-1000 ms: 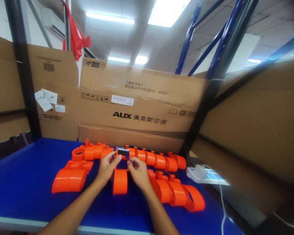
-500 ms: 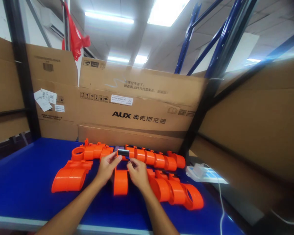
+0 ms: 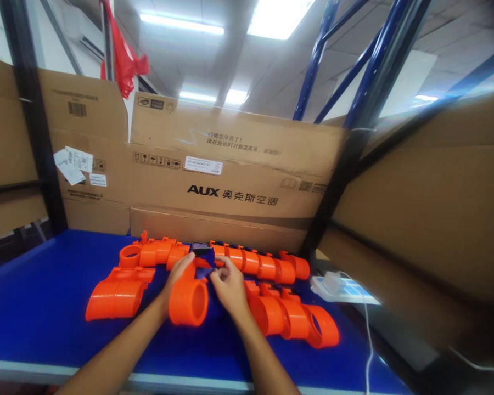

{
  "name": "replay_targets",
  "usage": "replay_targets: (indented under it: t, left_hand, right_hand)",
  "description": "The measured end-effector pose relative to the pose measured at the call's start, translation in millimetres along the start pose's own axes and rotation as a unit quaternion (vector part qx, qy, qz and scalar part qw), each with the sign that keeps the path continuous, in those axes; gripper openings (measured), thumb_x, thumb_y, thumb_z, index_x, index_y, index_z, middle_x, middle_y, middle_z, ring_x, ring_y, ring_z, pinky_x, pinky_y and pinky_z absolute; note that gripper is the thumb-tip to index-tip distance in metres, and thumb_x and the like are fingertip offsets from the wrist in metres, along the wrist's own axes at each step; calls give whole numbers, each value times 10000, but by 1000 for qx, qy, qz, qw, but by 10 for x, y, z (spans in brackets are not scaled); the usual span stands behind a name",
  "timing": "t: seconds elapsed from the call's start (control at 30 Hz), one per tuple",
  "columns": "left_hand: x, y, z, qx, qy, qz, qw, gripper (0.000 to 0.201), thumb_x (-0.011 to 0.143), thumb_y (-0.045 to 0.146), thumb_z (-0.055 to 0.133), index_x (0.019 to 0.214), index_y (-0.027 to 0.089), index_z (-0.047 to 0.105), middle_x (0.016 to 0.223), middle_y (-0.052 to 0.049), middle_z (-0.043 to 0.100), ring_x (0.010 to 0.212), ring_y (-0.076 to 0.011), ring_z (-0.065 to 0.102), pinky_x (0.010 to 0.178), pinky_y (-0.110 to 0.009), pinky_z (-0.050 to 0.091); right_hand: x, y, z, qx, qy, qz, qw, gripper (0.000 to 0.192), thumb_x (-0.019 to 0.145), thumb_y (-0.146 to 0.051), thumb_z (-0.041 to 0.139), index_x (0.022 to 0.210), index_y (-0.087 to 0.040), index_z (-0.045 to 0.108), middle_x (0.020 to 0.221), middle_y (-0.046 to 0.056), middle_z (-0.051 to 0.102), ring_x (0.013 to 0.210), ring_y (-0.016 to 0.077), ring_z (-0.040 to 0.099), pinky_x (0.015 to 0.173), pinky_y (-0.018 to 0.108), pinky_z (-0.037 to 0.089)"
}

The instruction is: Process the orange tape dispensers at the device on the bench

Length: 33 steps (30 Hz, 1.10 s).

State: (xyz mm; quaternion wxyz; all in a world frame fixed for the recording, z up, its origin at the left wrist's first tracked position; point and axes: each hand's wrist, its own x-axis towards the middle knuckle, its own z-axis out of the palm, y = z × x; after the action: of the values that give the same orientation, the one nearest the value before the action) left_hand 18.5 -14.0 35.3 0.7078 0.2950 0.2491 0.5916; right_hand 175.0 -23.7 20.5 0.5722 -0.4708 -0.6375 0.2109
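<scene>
An orange plastic ring part point(image 3: 188, 303) with an upright arm is held above the blue table. My left hand point(image 3: 177, 277) is closed around its upper arm from the left, with the ring hanging below. A dark blue piece point(image 3: 206, 257) shows at the top of this part, between my hands. My right hand point(image 3: 229, 280) is at its right side, fingers curled in a pinch close to the dark blue piece. Whatever lies between those fingertips is hidden. Behind my hands a dark flat item point(image 3: 200, 246) lies between the orange groups.
More orange ring parts stand in a back-right row point(image 3: 251, 262), a back-left group point(image 3: 156, 253), a front-left group point(image 3: 114, 296) and a front-right group point(image 3: 292, 319). A white power strip point(image 3: 341, 291) with a cable sits at the right edge. Cardboard panels point(image 3: 160, 181) wall the table.
The orange ring part has turned, so its ring opening now faces right, and it has shifted slightly left. My right hand stays close to its upper end.
</scene>
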Motion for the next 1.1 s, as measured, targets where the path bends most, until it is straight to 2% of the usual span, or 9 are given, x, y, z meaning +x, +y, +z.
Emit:
replay_targets:
  t: [0.07, 0.17, 0.37, 0.5, 0.67, 0.77, 0.93, 1.0, 1.1]
  left_hand:
    - [23, 37, 7, -29, -26, -47, 998, 340, 733, 467, 757, 828, 146, 698, 637, -47, 701, 643, -236, 692, 636, -309, 540]
    - [71, 101, -9, -59, -23, -69, 996, 362, 763, 507, 719, 811, 150, 679, 608, -50, 693, 549, -218, 667, 544, -307, 536]
    - [108, 94, -87, -25, 59, 26, 998, 371, 716, 474, 767, 780, 139, 621, 624, -44, 686, 508, -175, 648, 499, -262, 511]
    - [103, 37, -132, 25, 40, 63, 997, 421, 683, 523, 772, 698, 156, 566, 536, -6, 620, 430, -135, 569, 456, -244, 461]
    - [92, 30, -156, 83, 25, 80, 993, 443, 663, 544, 770, 636, 173, 529, 480, 19, 552, 392, -110, 499, 416, -228, 407]
    - [86, 31, -152, 110, 29, 97, 989, 442, 678, 556, 754, 636, 178, 527, 490, 16, 560, 402, -109, 499, 430, -228, 410]
    - [65, 8, -136, 152, 15, 123, 980, 410, 709, 538, 739, 685, 183, 535, 497, 22, 565, 404, -97, 465, 428, -214, 371]
    - [51, -1, -120, 165, 3, 138, 977, 383, 719, 518, 740, 741, 182, 557, 485, 37, 549, 414, -93, 458, 439, -205, 359]
    - [31, -11, -91, 190, -19, 156, 969, 362, 743, 492, 728, 855, 172, 603, 476, 49, 534, 431, -97, 467, 459, -202, 361]
  right_hand:
    - [5, -29, -34, -29, 9, -7, 1000, 356, 754, -264, 560, 1072, -149, 672, 519, -81, 455, 461, 101, 406, 475, 193, 344]
    - [15, -55, -121, -96, 36, -15, 995, 299, 758, -255, 536, 979, -162, 715, 499, -72, 446, 458, 109, 412, 479, 203, 344]
    - [36, -94, -292, -247, 19, -73, 966, 154, 715, -182, 536, 762, -187, 683, 639, 8, 628, 605, 156, 558, 578, 228, 401]
    - [7, -123, -301, -293, -34, -101, 950, 113, 697, -137, 541, 693, -188, 642, 704, 30, 649, 667, 161, 584, 625, 229, 410]
    - [-43, -115, -244, -305, -102, -109, 941, 121, 714, -143, 561, 608, -186, 603, 637, 19, 602, 593, 137, 545, 554, 215, 364]
    - [-40, -119, -230, -297, -91, -104, 945, 130, 732, -143, 558, 620, -184, 613, 642, 19, 608, 591, 135, 549, 555, 213, 366]
    - [-40, -182, -244, -267, -51, -80, 959, 123, 804, -171, 545, 770, -186, 661, 655, 10, 627, 586, 138, 561, 545, 214, 380]
    - [-59, -225, -245, -228, -60, -94, 967, 191, 861, -222, 538, 994, -188, 671, 702, 6, 648, 573, 133, 554, 549, 217, 402]
    - [-87, -280, -237, -171, -84, -134, 972, 415, 907, -291, 544, 1313, -208, 533, 874, 18, 689, 601, 124, 557, 609, 226, 460]
